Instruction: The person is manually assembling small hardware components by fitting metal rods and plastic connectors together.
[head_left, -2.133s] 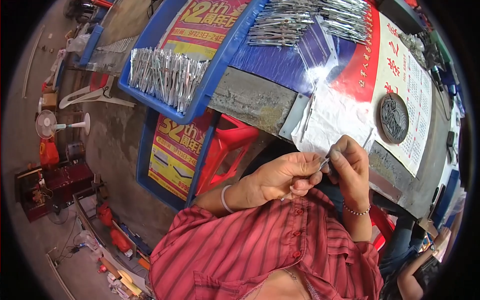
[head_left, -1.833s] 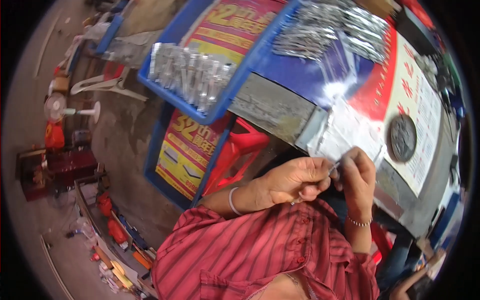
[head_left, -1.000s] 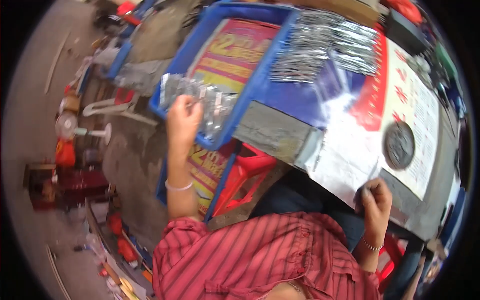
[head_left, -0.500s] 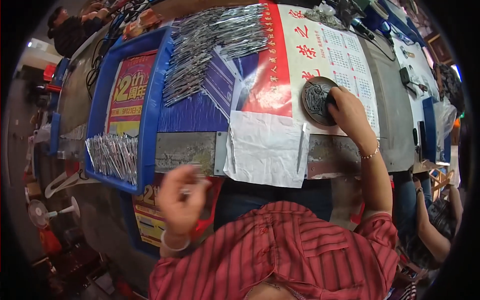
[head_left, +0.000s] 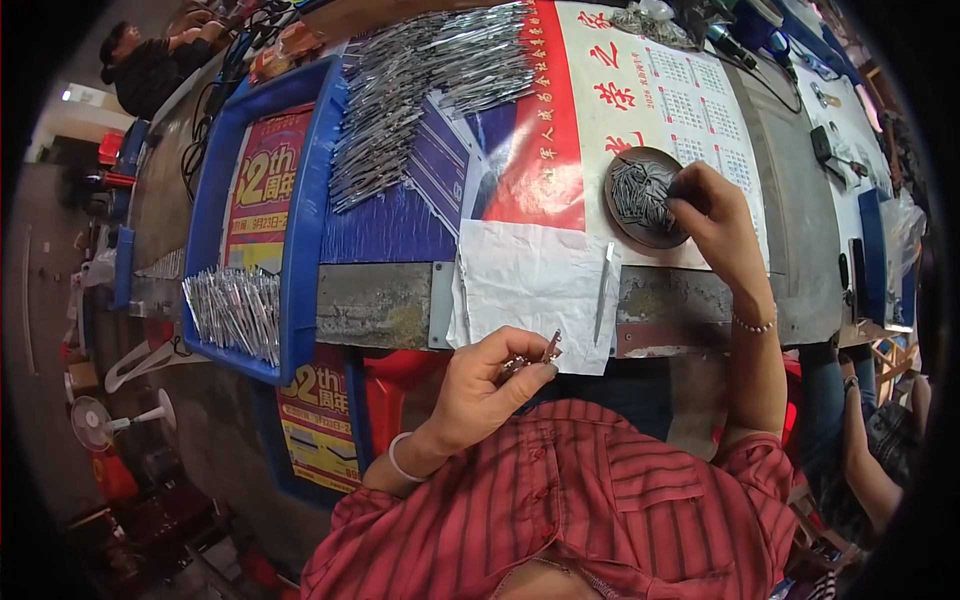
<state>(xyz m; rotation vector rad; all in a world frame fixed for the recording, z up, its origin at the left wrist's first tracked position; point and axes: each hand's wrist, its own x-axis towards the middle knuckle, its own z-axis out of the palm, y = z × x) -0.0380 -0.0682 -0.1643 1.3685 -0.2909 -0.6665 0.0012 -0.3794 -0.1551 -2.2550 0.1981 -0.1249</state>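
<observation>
My left hand (head_left: 490, 388) is closed in front of the table edge, over the lower part of a white sheet (head_left: 530, 270). A small shiny metal piece (head_left: 552, 346) sticks up between its thumb and forefinger, and more metal shows inside the curled fingers. My right hand (head_left: 715, 212) is at the right rim of a round dark dish (head_left: 625, 228) holding many short grey metal pins (head_left: 640, 190). Its thumb and fingers are pinched together; what they hold, if anything, is hidden.
Long thin silvery metal parts (head_left: 375, 140) lie heaped on blue packaging at the back. To the left, a blue tray (head_left: 300, 220) holds more of them (head_left: 235, 312). A calendar sheet (head_left: 690, 110) lies under the dish. Cables (head_left: 765, 85) run at the back right.
My left hand has moved right from beside the blue tray to the front of the white sheet. My right hand has drawn back slightly to the dish's right rim, uncovering more pins.
</observation>
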